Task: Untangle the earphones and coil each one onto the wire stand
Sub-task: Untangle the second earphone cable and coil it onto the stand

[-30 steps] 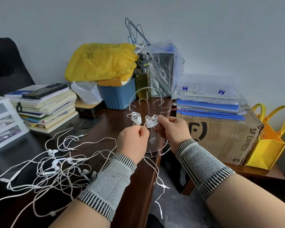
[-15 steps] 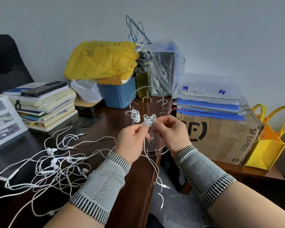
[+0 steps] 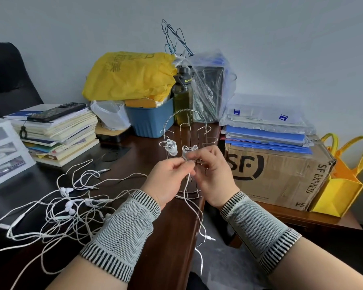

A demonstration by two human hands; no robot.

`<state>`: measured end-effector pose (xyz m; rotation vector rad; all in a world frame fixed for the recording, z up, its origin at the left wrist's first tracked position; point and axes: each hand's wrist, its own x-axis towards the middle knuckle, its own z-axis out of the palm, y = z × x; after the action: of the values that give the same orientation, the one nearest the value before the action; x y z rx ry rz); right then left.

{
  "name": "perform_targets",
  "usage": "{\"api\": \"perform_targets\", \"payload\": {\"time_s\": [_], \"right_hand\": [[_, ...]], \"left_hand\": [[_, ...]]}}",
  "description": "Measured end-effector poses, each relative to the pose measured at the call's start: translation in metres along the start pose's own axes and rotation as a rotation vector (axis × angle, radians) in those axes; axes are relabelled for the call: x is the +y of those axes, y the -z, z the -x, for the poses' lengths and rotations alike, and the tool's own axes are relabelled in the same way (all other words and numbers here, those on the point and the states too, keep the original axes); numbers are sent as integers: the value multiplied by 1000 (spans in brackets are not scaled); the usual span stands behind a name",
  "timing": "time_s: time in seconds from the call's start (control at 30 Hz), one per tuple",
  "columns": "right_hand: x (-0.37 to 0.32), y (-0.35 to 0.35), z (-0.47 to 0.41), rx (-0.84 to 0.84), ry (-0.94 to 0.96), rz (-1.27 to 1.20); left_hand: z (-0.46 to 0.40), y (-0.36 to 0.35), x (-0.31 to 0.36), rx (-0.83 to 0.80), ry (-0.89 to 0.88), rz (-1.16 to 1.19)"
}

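A silver wire stand stands near the desk's right edge. One coiled white earphone hangs on its left hook. A second earphone coil sits on the hook beside it. My left hand and my right hand both pinch that second earphone's cable just below the coil. Its loose tail hangs down past the desk edge, ending in a jack plug. A tangle of white earphones lies on the dark desk to the left.
A stack of books with a phone on top sits at the left. A blue bin, yellow bag and bottle stand behind the stand. A cardboard box with folders and a yellow tote are at the right.
Both hands have dropped slightly from the coil and drawn together on the cable below it. The hanging tail has swung a little.
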<state>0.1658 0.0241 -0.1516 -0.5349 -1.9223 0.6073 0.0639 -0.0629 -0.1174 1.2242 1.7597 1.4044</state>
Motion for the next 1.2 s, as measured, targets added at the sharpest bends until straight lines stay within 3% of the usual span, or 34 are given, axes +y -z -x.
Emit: {"api": "perform_targets", "payload": {"time_s": [0.2,0.37,0.57,0.67,0.77,0.83,0.9,1.0,1.1,1.2], "right_hand": [[6,1,-2,-39,56,17],[1,3,-3,4,-106,-68],[-2,6,-4,77,-344,-296],[1,5,-6,111,-440,-389],[1,2,-9,130,-561,-525],[0,1,-11,137,-613,-577],[0,1,-14,164,-671,-594],[-2,1,-20,192,-733,-559],[-5,0,-26,202,-774,-498],[-6,-1,-31,187,-782,-394]], "left_hand": [[-1,4,4,-29,28,-80],[0,16,2,44,77,-74],[5,35,-6,-81,178,-24],[4,34,3,-89,142,205],[0,20,22,21,123,443],[-8,8,27,171,107,300],[-16,0,24,314,46,12],[-22,-2,18,379,-3,-265],[-21,-2,13,359,32,-370],[-24,-2,5,343,60,-282]]}}
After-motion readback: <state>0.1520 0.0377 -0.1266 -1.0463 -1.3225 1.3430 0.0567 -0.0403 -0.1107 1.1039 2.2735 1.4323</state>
